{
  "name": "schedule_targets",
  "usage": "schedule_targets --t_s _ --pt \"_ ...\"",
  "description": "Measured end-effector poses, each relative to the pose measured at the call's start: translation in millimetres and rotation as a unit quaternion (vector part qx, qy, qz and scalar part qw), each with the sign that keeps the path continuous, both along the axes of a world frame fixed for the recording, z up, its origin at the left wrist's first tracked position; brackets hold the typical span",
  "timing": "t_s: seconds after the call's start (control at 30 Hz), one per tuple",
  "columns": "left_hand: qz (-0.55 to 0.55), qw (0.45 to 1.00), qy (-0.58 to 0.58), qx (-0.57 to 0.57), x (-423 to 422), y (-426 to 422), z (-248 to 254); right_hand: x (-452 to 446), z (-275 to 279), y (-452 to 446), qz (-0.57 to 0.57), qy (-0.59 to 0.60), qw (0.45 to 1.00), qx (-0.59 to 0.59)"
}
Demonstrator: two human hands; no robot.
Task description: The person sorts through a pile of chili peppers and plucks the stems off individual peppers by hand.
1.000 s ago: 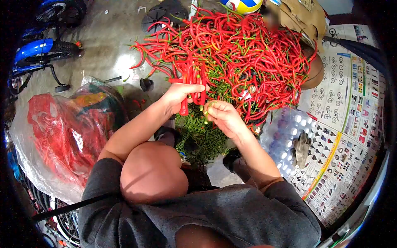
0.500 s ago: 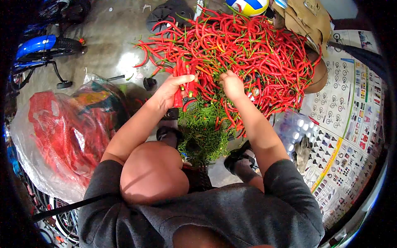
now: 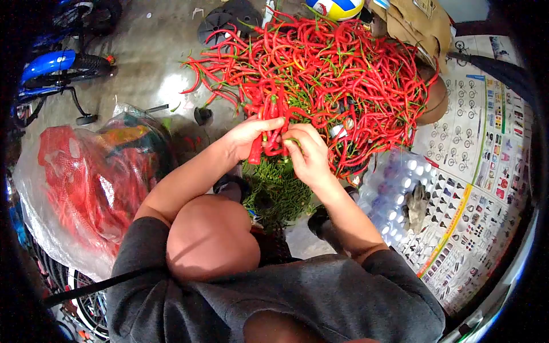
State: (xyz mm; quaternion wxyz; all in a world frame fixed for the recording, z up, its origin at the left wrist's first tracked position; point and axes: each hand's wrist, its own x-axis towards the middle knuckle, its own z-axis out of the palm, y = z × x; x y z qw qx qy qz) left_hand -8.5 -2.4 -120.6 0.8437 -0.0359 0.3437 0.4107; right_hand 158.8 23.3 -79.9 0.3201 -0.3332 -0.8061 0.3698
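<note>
My left hand [image 3: 249,137] is closed around a bunch of long red chili peppers [image 3: 255,151], which stick out above and below the fingers. Right beside it, my right hand [image 3: 309,153] pinches at the bunch, a bit of green chili stem [image 3: 293,141] showing at its fingertips. Part of what those fingers grip is hidden. Beyond both hands spreads a big heap of red chili peppers [image 3: 354,74] with green stems. Below them, between my feet, lies a pile of loose green stems [image 3: 277,191].
On the left are a clear plastic bag [image 3: 86,188] with red netting and a blue bicycle [image 3: 51,66]. To the right lie clear plastic bottles [image 3: 389,188], a grey glove [image 3: 416,208] and a printed sheet [image 3: 457,143]. A ball [image 3: 340,8] and cardboard [image 3: 417,26] sit behind the heap.
My right hand has come from the heap toward me and leftward, up to the bunch. My left hand, still gripping the peppers, has shifted slightly right and nearer my body.
</note>
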Motion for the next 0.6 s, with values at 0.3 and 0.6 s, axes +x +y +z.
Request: schedule_targets --t_s 0.3,0.6 --pt "-0.029 0.989 0.128 0.065 9.5 1.8 5.0 9.6 -8.5 -3.0 -0.012 0.0 0.915 -0.404" --pt "0.02 0.987 0.157 0.037 0.9 17.2 7.5 -1.0 -15.2 1.8 -0.126 0.218 0.724 -0.642"
